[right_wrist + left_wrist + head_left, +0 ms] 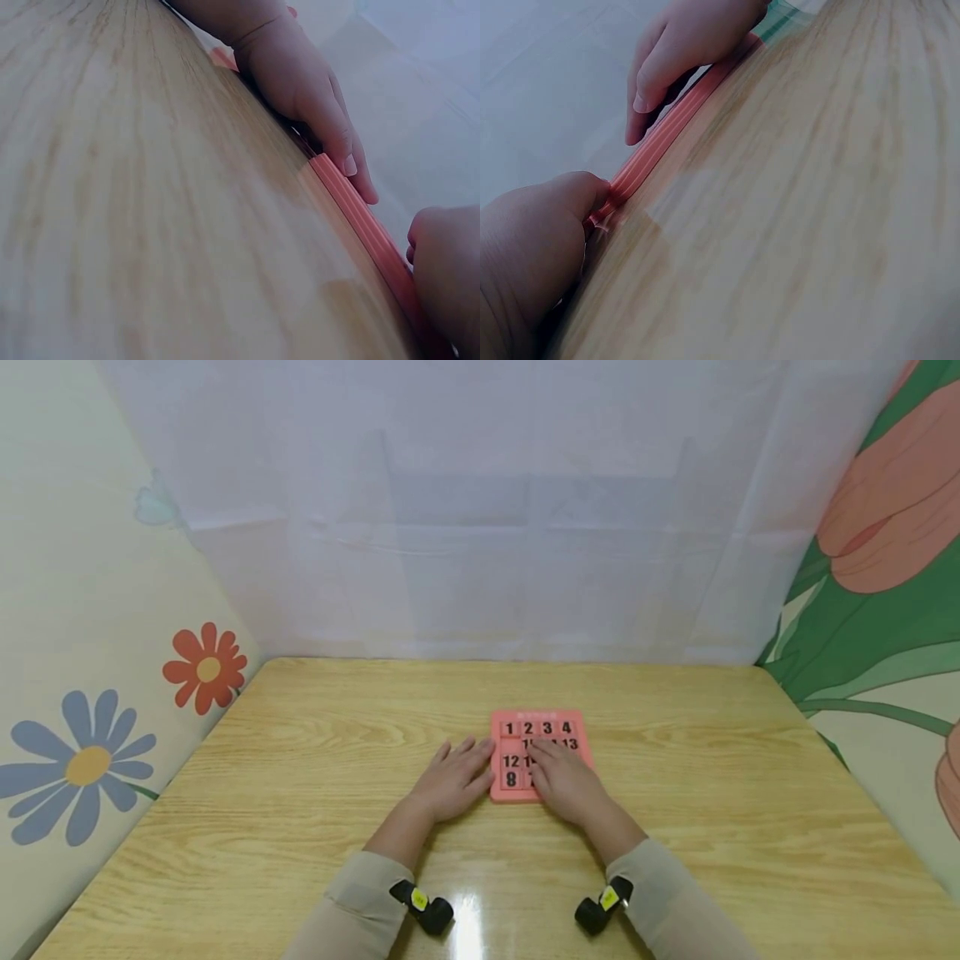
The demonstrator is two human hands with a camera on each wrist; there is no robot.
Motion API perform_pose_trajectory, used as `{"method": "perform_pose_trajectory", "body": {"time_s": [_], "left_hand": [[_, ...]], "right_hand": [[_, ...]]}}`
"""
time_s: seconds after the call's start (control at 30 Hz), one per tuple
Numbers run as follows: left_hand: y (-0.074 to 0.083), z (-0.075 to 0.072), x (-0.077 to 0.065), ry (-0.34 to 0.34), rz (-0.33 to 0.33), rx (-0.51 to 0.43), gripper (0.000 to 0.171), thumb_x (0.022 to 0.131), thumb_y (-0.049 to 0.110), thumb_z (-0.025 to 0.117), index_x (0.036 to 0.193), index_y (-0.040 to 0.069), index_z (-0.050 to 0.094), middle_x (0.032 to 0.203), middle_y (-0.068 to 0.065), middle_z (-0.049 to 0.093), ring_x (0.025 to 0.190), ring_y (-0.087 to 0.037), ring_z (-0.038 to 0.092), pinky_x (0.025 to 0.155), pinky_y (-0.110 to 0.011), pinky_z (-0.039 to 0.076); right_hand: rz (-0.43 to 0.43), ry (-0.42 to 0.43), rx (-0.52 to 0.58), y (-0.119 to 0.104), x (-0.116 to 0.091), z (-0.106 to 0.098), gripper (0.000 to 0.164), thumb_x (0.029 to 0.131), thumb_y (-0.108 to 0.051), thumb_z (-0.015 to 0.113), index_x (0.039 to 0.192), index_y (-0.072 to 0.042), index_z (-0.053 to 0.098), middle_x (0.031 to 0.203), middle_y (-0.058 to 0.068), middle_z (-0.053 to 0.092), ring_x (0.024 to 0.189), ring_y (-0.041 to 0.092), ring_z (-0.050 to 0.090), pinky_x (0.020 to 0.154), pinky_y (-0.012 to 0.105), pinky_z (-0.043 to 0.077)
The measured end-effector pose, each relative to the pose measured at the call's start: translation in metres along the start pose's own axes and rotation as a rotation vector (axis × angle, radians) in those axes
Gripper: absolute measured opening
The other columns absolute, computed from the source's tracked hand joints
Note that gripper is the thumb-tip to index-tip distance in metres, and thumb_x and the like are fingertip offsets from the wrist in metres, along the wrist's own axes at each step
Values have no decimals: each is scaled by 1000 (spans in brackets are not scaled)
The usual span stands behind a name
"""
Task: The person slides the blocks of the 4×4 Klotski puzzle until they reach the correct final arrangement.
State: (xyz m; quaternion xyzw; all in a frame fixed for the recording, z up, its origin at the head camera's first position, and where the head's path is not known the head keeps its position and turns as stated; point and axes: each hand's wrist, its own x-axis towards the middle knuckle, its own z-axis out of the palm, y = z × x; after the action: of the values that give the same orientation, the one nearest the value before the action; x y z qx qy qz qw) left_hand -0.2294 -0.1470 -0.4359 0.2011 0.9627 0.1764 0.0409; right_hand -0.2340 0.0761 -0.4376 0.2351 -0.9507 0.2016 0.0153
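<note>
A pink sliding number puzzle (512,762) lies flat on the table, with black numerals on its tiles. The top row reads 1, 2, 3, 4, and a gap shows at the left of the second row. Along the puzzle's left edge rests my left hand (452,782), its fingers extended and its thumb near the lower left side. My right hand (567,782) lies over the right part, fingertips on the tiles, covering several of them. Seen edge-on, the pink side (667,142) runs between both hands in the left wrist view.
The wood-grain table (300,727) spreads around the puzzle. A white cloth (525,568) hangs behind its far edge, with flower-printed panels on both sides. Black wrist cameras (432,913) are strapped over the beige sleeves.
</note>
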Motion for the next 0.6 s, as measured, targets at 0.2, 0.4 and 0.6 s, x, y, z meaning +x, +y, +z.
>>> {"method": "perform_pose_trajectory", "body": {"time_s": [0.2, 0.4, 0.6], "left_hand": [[1, -1, 0, 6, 6, -4, 57, 105, 40, 38, 155, 13, 30, 161, -3, 31, 152, -29, 21, 125, -53, 6], [1, -2, -1, 1, 1, -5, 58, 105, 41, 38, 155, 14, 30, 161, -3, 30, 152, -28, 21, 125, -53, 6], [1, -2, -1, -4, -2, -9, 58, 104, 42, 38, 155, 14, 29, 161, -2, 29, 152, -27, 20, 125, -52, 5]], "right_hand": [[-6, -4, 13, -3, -3, -1, 46, 104, -29, 40, 144, -9, 50, 153, 9, 45, 144, 28, 39, 121, 44, 29], [-3, -29, 16, -7, -6, 1, 47, 104, -31, 39, 146, -12, 48, 154, 7, 44, 145, 27, 38, 122, 44, 28], [-30, -35, 6, -11, -9, 2, 47, 104, -32, 39, 145, -12, 48, 154, 6, 44, 145, 26, 37, 122, 43, 28]]}}
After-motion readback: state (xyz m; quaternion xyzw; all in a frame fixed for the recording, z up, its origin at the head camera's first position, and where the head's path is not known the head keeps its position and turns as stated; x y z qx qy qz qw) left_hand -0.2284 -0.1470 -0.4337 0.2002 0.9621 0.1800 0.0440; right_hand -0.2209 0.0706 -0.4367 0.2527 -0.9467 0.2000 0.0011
